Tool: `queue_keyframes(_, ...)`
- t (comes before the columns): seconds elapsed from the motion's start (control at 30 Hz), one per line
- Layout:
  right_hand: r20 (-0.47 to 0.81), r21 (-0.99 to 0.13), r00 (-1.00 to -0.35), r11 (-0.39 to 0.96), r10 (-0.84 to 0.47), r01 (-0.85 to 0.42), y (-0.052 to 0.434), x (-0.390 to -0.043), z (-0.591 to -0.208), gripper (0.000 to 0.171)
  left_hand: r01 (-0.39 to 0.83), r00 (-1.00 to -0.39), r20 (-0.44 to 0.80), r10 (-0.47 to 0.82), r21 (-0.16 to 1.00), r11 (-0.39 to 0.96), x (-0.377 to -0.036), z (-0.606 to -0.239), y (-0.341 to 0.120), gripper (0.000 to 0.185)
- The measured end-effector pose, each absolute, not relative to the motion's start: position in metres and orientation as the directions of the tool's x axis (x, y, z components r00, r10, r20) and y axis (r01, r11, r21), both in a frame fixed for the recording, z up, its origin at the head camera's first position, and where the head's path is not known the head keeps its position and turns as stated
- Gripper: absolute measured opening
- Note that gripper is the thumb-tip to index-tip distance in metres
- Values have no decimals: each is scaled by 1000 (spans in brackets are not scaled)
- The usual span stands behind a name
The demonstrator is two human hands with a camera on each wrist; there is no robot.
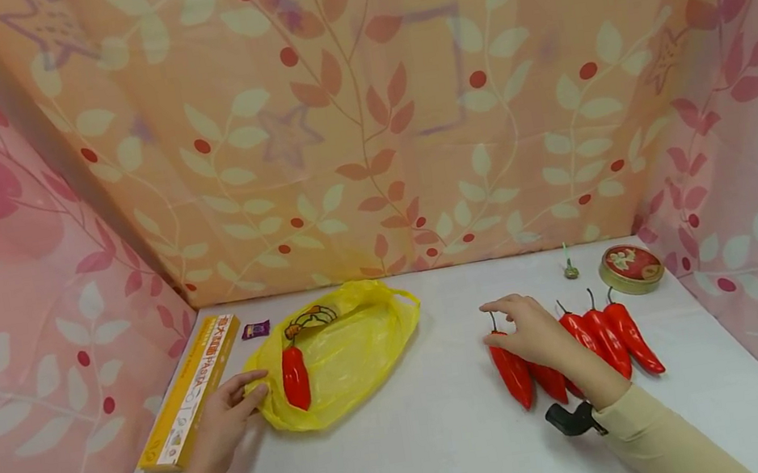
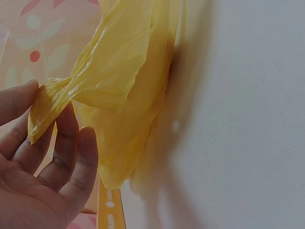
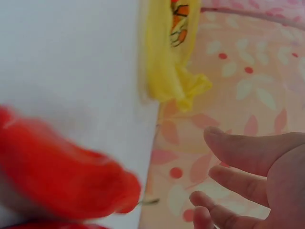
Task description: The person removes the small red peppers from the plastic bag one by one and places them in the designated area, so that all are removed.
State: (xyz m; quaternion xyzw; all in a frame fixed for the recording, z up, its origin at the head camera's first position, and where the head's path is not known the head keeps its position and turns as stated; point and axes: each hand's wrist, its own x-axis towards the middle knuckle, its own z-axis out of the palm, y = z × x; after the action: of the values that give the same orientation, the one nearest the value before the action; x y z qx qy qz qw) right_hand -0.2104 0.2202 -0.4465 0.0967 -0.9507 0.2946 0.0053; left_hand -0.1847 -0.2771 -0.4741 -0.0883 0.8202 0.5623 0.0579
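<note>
Left hand pinching yellow bag edge; right hand spread loose over red peppers

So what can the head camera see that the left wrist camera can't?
Only the head view shows the right hand over a row of red peppers, one pepper in the bag, the round tin and a small purple packet. Only the left wrist view shows, up close, the fingers pinching a bunched edge of plastic. Both show the left hand, the yellow bag, the yellow box and the white table.
</note>
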Motion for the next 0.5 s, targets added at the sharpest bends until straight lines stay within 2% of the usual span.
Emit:
queue_keyframes(0.3, 53, -676, -966, 703, -252, -220, 172, -224, -419, 50, -210, -978, -193, -83, 911, 356, -184, -476, -279, 45)
queue_keyframes(0.5, 92, -750, -940, 598, -329, -283, 133, -240, -409, 45, -209, -978, -192, -83, 915, 346, -184, -477, -279, 45)
